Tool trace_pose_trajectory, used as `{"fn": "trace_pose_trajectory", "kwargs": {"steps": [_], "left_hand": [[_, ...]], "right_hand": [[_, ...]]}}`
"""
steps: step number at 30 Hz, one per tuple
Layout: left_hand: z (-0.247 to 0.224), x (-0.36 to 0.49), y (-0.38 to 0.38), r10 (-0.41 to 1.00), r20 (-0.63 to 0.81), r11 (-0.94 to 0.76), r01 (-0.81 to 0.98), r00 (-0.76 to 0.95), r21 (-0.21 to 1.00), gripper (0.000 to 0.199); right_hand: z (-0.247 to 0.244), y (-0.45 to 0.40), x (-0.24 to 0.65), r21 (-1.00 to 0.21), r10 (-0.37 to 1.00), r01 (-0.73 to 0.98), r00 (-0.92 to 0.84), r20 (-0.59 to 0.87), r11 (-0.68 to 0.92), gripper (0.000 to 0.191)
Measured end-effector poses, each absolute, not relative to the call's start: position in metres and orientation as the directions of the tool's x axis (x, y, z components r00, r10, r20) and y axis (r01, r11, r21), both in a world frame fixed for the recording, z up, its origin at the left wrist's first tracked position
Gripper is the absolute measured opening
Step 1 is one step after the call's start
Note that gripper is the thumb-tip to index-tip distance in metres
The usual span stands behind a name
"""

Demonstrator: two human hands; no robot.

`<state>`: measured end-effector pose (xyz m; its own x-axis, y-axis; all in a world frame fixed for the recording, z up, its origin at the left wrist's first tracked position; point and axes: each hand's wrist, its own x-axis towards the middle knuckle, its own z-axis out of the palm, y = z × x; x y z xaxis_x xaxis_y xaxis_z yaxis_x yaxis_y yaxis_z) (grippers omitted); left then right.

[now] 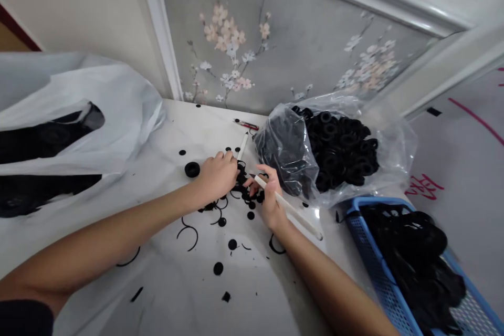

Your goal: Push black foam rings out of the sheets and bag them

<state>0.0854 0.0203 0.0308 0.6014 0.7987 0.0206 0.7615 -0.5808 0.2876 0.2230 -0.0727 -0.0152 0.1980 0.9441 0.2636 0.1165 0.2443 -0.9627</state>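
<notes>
My right hand (271,199) is closed round a long white pen-shaped tool (297,214) with a dark tip. The tip points up and left, towards my left hand (219,176). My left hand lies palm down with curled fingers over a pile of black scraps (241,181); whatever those fingers hold is hidden. Just left of it sits a thick black rubber ring (192,169). A second white pen-shaped tool (243,145) lies on the table beyond my left fingers.
A clear plastic bag (283,152) full of black rings (342,142) stands at the back right. A blue basket (380,268) with black parts is at the lower right. On the left is a white bag (114,94). A red cutter (247,124) and black discs (218,268) lie on the table.
</notes>
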Motion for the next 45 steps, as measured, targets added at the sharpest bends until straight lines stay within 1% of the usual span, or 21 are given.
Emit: {"fn": "trace_pose_trajectory", "kwargs": {"steps": [1,2,3,5,6,7,8,10,12,15,18,19,21,25,30,33,39,42,45], "left_hand": [[0.031,0.085,0.022,0.797,0.027,-0.582,0.754,0.604,0.304,0.014],[0.031,0.083,0.021,0.794,0.03,-0.583,0.748,0.607,0.317,0.013],[0.033,0.078,0.019,0.792,0.034,-0.579,0.734,0.609,0.355,0.012],[0.036,0.065,0.009,0.794,0.042,-0.541,0.674,0.606,0.503,0.014],[0.037,0.058,0.002,0.81,0.054,-0.468,0.589,0.584,0.659,0.014],[0.036,0.051,-0.005,0.835,0.056,-0.375,0.492,0.548,0.786,0.016],[0.035,0.044,-0.013,0.868,0.033,-0.278,0.431,0.495,0.859,0.018],[0.03,0.035,-0.025,0.927,0.004,-0.147,0.356,0.374,0.923,0.023],[0.024,0.03,-0.032,0.941,-0.05,-0.069,0.335,0.334,0.94,0.028],[0.016,0.027,-0.033,0.93,-0.072,-0.046,0.309,0.36,0.95,0.028],[0.013,0.026,-0.032,0.918,-0.066,-0.059,0.3,0.391,0.952,0.026],[0.012,0.025,-0.032,0.914,-0.072,-0.058,0.303,0.4,0.951,0.025],[0.011,0.024,-0.034,0.909,-0.08,-0.053,0.306,0.409,0.951,0.024],[0.012,0.023,-0.037,0.905,-0.078,-0.048,0.282,0.418,0.958,0.021],[0.017,0.024,-0.038,0.9,-0.065,-0.07,0.29,0.431,0.954,0.019],[0.018,0.023,-0.038,0.9,-0.056,-0.084,0.297,0.432,0.951,0.018],[0.016,0.023,-0.038,0.905,-0.044,-0.095,0.302,0.424,0.949,0.018],[0.016,0.023,-0.038,0.904,-0.034,-0.103,0.294,0.426,0.95,0.018],[0.016,0.022,-0.038,0.905,-0.032,-0.101,0.287,0.424,0.953,0.017]], "right_hand": [[-0.014,-0.073,0.223,-0.96,0.936,0.115,0.215,0.277,0.257,0.053],[-0.012,-0.074,0.223,-0.958,0.929,0.115,0.237,0.284,0.263,0.05],[-0.01,-0.075,0.223,-0.959,0.923,0.113,0.263,0.28,0.259,0.044],[-0.007,-0.077,0.221,-0.966,0.913,0.092,0.316,0.258,0.242,0.03],[-0.005,-0.078,0.22,-0.969,0.91,0.074,0.333,0.245,0.234,0.025],[-0.004,-0.079,0.218,-0.972,0.911,0.054,0.339,0.235,0.23,0.021],[-0.002,-0.08,0.216,-0.973,0.914,0.032,0.339,0.225,0.228,0.019],[-0.001,-0.082,0.213,-0.977,0.922,-0.013,0.331,0.198,0.215,0.018],[0.001,-0.084,0.21,-0.982,0.942,-0.067,0.3,0.147,0.175,0.019],[0.004,-0.085,0.211,-0.986,0.952,-0.115,0.293,0.085,0.123,0.022],[0.007,-0.086,0.215,-0.981,0.929,-0.094,0.347,0.128,0.17,0.023],[0.007,-0.086,0.216,-0.977,0.929,-0.088,0.337,0.152,0.192,0.022],[0.007,-0.087,0.217,-0.974,0.948,-0.086,0.26,0.182,0.21,0.02],[0.004,-0.086,0.215,-0.978,0.979,-0.077,0.07,0.191,0.196,0.018],[0.001,-0.085,0.216,-0.981,0.986,-0.113,-0.035,0.162,0.157,0.019],[0.001,-0.084,0.217,-0.981,0.99,-0.151,-0.045,0.13,0.122,0.021],[0.004,-0.082,0.217,-0.982,0.995,-0.171,-0.032,0.092,0.086,0.028],[0.004,-0.083,0.217,-0.983,0.994,-0.156,-0.043,0.104,0.096,0.025],[0.003,-0.084,0.217,-0.988,0.991,-0.102,-0.049,0.125,0.12,0.021]]}}
